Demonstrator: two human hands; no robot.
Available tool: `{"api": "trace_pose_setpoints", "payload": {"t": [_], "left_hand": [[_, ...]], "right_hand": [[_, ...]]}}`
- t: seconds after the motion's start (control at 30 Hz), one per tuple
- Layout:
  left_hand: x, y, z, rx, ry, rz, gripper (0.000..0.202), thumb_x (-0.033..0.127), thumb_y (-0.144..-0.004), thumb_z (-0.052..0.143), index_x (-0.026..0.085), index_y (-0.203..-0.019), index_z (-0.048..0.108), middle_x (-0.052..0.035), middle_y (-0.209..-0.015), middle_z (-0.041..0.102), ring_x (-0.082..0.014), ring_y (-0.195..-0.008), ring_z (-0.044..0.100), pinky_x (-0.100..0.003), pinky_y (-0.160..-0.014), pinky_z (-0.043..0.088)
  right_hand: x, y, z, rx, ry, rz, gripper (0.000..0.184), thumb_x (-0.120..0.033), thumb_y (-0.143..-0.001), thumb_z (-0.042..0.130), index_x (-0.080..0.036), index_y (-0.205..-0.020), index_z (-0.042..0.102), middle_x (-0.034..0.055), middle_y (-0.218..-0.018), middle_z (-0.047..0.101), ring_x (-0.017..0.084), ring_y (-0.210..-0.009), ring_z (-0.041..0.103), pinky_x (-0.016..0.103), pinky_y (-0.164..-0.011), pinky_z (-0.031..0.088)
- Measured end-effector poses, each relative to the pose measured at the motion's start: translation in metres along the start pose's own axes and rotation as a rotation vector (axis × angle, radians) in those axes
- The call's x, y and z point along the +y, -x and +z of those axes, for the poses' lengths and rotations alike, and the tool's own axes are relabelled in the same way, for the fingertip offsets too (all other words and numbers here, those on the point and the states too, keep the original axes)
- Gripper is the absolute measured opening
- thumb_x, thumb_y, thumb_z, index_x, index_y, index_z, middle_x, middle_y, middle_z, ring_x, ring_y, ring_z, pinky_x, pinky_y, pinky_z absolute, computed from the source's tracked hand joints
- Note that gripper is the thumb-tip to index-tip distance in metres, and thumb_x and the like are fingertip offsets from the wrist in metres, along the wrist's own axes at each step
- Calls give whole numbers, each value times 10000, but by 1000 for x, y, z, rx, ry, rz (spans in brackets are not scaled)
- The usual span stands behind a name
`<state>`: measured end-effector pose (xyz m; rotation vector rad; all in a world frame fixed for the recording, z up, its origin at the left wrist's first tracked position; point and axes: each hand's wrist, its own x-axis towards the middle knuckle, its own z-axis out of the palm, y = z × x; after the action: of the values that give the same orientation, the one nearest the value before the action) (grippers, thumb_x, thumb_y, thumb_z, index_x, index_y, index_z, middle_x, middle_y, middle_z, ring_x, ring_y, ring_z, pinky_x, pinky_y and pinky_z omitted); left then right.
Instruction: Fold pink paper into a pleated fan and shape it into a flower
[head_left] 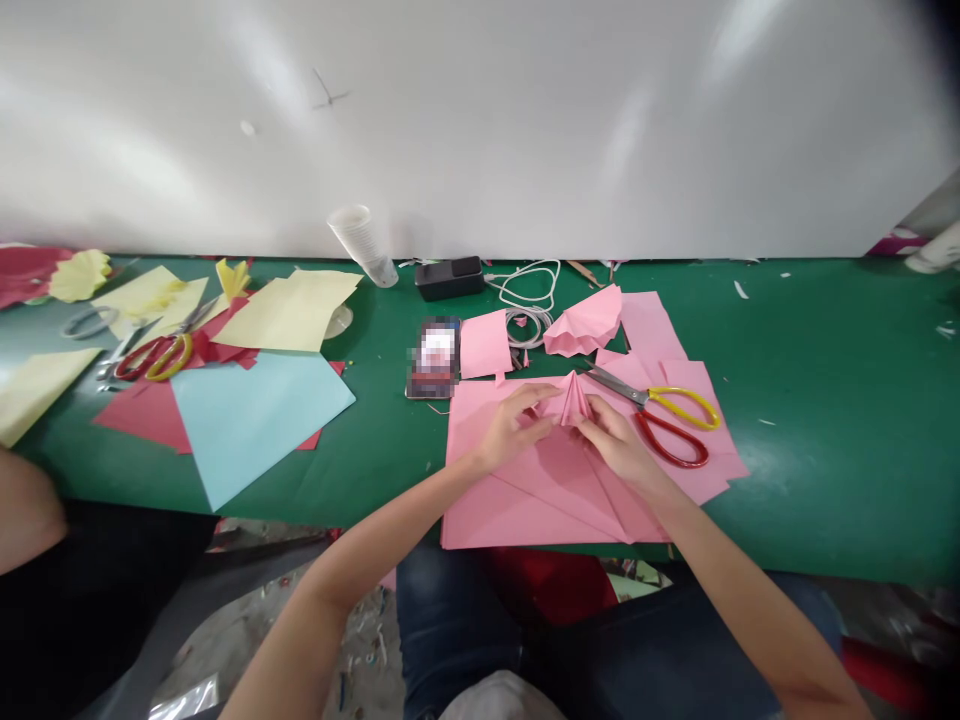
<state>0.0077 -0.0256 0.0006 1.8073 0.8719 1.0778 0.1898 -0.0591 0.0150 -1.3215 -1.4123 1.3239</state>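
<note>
Between my two hands is a small piece of pleated pink paper [574, 400], its folds gathered to a point at the top. My left hand [519, 425] pinches its left side with thumb and fingers. On the right side, my right hand [611, 435] grips the folds. Beneath both hands lies a stack of pink paper sheets [517, 500]. Scissors with one yellow and one red handle [641, 397] rest on the sheets, just right of my right hand. Behind them sits another crinkled pink paper piece [589, 322].
A phone [435, 358], a black box [450, 278] with a coiled white cable [531, 325], and a tilted stack of cups [364, 245] stand behind. To the left are blue paper [255, 420], yellow paper [281, 310] and other scissors [157, 355]. A person sits at the left edge.
</note>
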Motion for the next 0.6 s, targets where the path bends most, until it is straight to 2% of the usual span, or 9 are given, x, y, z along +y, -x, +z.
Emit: {"api": "trace_pose_setpoints", "payload": {"t": [0.27,0.6], "left_hand": [[0,1,1,-4,2,1,394,285,-784,680,215,-1163,593,-100,-1156,627,-171,-985,591,-277,-731,507],[-2,2,1,-11,-11,9,399,246,-781,672,230,-1170,586,-96,-1153,623,-185,-1028,586,-297,-767,508]], "right_hand": [[0,2,0,-5,15,-38,215,-412,-862,530,-211,-930,560,21,-830,588,156,-725,551,304,-678,467],[-3,4,0,-9,22,-43,219,-399,-867,531,-210,-971,574,29,-863,597,151,-731,543,291,-667,468]]}}
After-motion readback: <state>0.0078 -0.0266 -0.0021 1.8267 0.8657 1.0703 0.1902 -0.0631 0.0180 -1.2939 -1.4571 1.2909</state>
